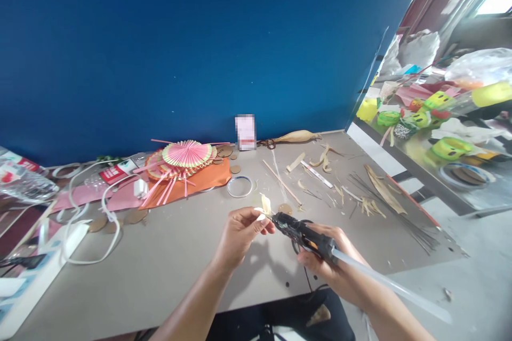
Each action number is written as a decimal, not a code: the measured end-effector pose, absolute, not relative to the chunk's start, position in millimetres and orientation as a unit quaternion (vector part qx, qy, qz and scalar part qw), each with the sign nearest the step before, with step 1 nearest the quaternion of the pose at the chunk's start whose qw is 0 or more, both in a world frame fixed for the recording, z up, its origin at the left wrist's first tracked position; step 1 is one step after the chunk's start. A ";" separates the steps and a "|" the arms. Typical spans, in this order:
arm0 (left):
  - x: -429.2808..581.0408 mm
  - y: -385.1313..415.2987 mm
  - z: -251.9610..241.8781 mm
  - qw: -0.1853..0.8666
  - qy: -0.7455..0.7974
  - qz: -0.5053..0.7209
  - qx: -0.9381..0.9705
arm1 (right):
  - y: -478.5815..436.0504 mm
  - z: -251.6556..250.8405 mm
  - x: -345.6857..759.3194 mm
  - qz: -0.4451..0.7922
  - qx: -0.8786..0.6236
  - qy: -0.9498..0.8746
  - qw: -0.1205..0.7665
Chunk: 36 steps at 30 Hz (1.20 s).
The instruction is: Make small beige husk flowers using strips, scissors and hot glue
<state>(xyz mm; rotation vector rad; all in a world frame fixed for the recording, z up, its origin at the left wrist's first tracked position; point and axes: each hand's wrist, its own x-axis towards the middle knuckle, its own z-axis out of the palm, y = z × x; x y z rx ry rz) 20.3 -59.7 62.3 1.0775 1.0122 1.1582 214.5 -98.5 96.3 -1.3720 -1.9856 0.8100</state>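
My left hand [240, 234] pinches a small pale yellow strip of dried husk [265, 204] between thumb and fingers, above the table. My right hand [340, 264] is wrapped round a black hot glue gun [304, 235], whose nozzle points left and meets or nearly meets the strip. A long translucent glue stick [392, 283] juts from the back of the gun toward the lower right. Whether glue is on the strip is too small to tell. Just beyond the nozzle a round tan disc [285, 208] lies on the table.
Pink and green paper fans [189, 154] lie on orange paper [214, 187] at left, near a white cable [104, 200] and power strip [44, 272]. A tape roll [239, 186], a marker [317, 174], husk scraps [372, 206] and wires [416, 229] spread across the back and right.
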 end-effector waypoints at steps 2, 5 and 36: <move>20.5 -59.9 63.6 0.591 0.438 0.498 0.459 | -97.8 96.7 215.0 0.308 -0.510 -0.752 0.283; 20.4 -60.4 65.3 0.593 0.439 0.498 0.456 | -96.1 99.0 215.6 0.318 -0.500 -0.762 0.262; 8.4 -64.2 59.2 0.563 0.376 0.513 0.527 | -99.6 108.3 216.8 0.355 -0.452 -0.771 0.274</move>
